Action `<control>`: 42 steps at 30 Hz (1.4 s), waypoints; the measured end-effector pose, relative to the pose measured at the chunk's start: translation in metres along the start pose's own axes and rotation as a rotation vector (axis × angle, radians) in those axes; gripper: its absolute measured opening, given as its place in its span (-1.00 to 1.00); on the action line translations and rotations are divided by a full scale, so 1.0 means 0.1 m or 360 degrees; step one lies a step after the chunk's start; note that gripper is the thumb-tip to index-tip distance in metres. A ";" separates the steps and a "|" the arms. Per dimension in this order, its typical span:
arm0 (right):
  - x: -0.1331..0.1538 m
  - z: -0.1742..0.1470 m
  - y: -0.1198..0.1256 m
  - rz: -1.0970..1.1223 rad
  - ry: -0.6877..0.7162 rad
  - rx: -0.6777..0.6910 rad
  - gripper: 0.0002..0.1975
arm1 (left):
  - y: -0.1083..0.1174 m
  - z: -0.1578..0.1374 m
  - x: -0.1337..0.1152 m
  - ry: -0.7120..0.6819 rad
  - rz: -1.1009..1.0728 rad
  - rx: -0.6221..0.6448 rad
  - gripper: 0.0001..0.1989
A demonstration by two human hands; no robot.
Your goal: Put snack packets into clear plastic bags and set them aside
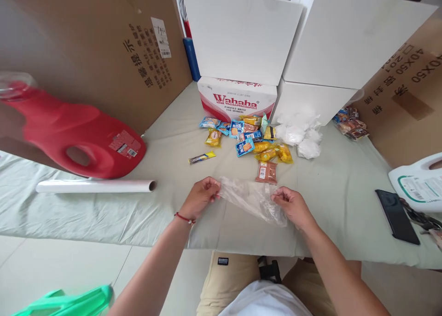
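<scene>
A clear plastic bag [251, 197] is stretched between my two hands, low over the front of the cloth-covered table. My left hand [203, 194], with a red cord bracelet at the wrist, pinches its left corner. At the opposite side my right hand [292, 204] grips the bag between thumb and fingers. Just beyond the bag lies a brown snack packet [266, 172]. Behind that is a pile of small wrapped snacks, among them a blue packet [245, 147] and a yellow packet [285, 153]. One thin yellow and dark packet [202, 158] lies apart, to the left.
A white Wahaha box [238, 100] stands behind the snacks, beside crumpled clear bags [304, 134]. On the left are a red jug [83, 136] and a white roll [96, 186]. To the right are a phone [397, 216], a white jug [419, 180] and more snack packets [351, 123].
</scene>
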State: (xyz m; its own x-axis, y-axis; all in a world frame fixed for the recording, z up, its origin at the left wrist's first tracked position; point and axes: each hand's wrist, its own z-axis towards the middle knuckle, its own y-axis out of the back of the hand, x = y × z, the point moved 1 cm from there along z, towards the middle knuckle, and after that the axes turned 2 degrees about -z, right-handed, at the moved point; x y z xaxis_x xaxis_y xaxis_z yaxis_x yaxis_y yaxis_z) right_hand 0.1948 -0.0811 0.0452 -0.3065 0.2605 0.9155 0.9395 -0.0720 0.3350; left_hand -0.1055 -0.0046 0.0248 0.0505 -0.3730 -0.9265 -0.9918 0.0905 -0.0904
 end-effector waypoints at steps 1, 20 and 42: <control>-0.01 0.01 0.00 0.0073 0.0018 -0.0040 -0.56 | 0.04 0.07 -0.02 0.0057 -0.0025 -0.0054 -0.57; 0.19 -0.87 -0.84 -0.1227 0.1340 0.0074 -0.82 | -0.79 -0.88 0.19 -0.0069 0.0157 -0.0030 -0.73; 0.06 -0.07 -0.21 0.0038 0.0079 -0.0246 -0.67 | -0.27 -0.48 0.29 -0.0357 0.0347 -0.0494 -0.63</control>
State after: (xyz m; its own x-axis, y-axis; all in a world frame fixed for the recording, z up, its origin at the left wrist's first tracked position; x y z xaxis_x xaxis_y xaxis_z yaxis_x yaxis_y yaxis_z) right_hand 0.1722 -0.0851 0.0449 -0.2954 0.2092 0.9322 0.9129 -0.2259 0.3399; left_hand -0.0830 -0.0620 0.0183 -0.1734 -0.1633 -0.9712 -0.9687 -0.1495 0.1981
